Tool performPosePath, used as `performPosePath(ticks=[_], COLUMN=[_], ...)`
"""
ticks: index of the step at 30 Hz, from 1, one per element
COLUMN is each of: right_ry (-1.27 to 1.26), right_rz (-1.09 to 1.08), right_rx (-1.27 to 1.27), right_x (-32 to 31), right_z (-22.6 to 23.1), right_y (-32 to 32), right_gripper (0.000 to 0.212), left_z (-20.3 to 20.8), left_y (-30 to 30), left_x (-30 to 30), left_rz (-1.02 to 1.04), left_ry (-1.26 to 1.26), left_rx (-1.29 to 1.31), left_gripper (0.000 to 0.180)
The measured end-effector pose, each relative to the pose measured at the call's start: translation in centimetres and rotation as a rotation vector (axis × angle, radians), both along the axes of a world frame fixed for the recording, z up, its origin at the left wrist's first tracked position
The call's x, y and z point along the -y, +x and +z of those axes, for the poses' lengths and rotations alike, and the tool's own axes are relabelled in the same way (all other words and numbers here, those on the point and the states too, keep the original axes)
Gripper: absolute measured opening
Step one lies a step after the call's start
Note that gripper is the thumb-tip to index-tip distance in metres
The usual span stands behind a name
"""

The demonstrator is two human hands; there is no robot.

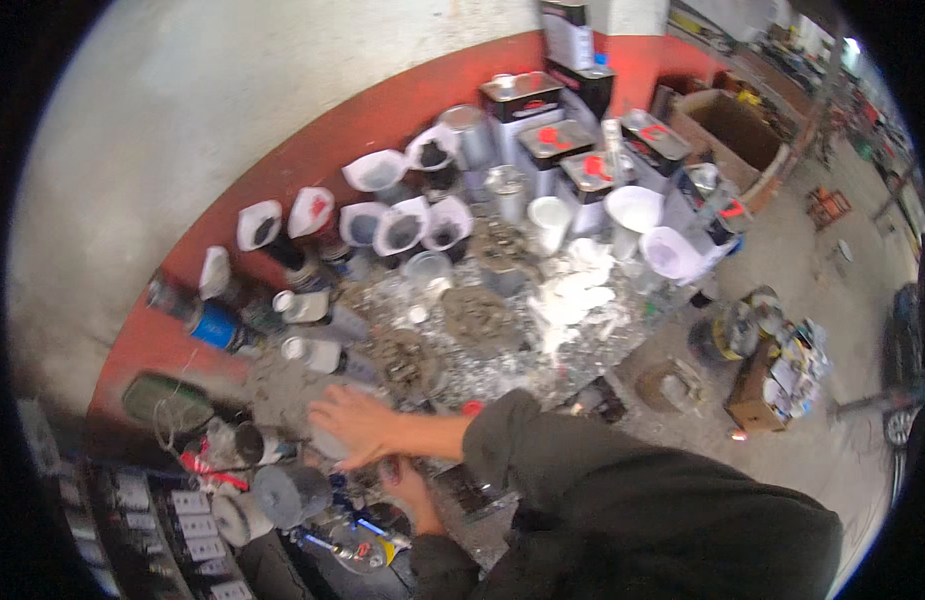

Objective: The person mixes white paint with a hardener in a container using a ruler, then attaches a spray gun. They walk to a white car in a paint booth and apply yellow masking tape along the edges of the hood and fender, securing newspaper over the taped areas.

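Note:
My right hand (357, 425) reaches across to the left with its fingers spread over a pale grey, roundish thing (327, 443) at the bench's near left part. The palm hides most of that thing. Just below it my left hand (412, 492) is closed, fingers curled, around something small and dark that I cannot make out. Beyond my right hand, a white-capped bottle (327, 360) lies tilted, with a second capped bottle (317, 310) behind it. A grey round tub (290, 493) and blue-handled tools (327, 543) are nearest my left hand on its left.
Paper-lined cups (402, 230) and rectangular metal cans (552, 145) crowd the back of the bench against the red-and-white wall. White spilled material (582, 300) covers its right part. A drawer rack (197, 525) stands at lower left. A carton of waste (757, 395) sits on the floor.

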State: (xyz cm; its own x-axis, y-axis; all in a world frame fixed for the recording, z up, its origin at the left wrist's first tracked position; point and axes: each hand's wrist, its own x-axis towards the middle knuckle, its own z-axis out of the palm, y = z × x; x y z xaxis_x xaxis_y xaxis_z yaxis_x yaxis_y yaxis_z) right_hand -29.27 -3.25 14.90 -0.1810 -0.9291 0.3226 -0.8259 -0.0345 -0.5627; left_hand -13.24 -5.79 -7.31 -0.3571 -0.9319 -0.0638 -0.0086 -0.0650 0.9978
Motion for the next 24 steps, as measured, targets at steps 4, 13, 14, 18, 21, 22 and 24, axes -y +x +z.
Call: performPosePath(ticks=[4, 13, 14, 18, 21, 22, 24], right_ry=[-0.371, 0.175, 0.189, 0.275, 0.340, 0.218, -0.025], right_rz=[-0.121, -1.204, -1.175, -1.085, -1.025, -1.070, -1.151], right_rx=[0.218, 0.000, -0.031, -0.096, -0.036, 0.057, 0.237], right_x=[-7.0, -34.9, -34.5, -31.9, -32.9, -33.9, -36.0], right_z=[-0.2, -15.3, -15.3, -16.2, -19.0, -19.6, -19.4], right_y=[0.0, -16.9, -17.9, -20.1, -22.0, -21.7, -21.0], right_gripper=[0.074, 0.060, 0.062, 0.046, 0.025, 0.023, 0.020], left_z=[1.9, 9.3, 10.1, 14.2, 19.2, 19.8, 18.6], left_y=[0.7, 7.1, 7.8, 6.5, 2.8, 2.4, 2.5], left_x=[-0.5, -4.8, -6.0, -10.2, -13.7, -14.2, -13.6], left_rz=[-0.031, -0.062, -0.058, -0.008, -0.045, -0.060, -0.126], left_ry=[-0.162, -0.003, -0.043, 0.170, 0.208, 0.208, 0.252], left_rx=[0.124, 0.308, 0.352, 0.338, 0.237, 0.233, 0.168], left_gripper=[0.050, 0.040, 0.041, 0.044, 0.029, 0.027, 0.021])
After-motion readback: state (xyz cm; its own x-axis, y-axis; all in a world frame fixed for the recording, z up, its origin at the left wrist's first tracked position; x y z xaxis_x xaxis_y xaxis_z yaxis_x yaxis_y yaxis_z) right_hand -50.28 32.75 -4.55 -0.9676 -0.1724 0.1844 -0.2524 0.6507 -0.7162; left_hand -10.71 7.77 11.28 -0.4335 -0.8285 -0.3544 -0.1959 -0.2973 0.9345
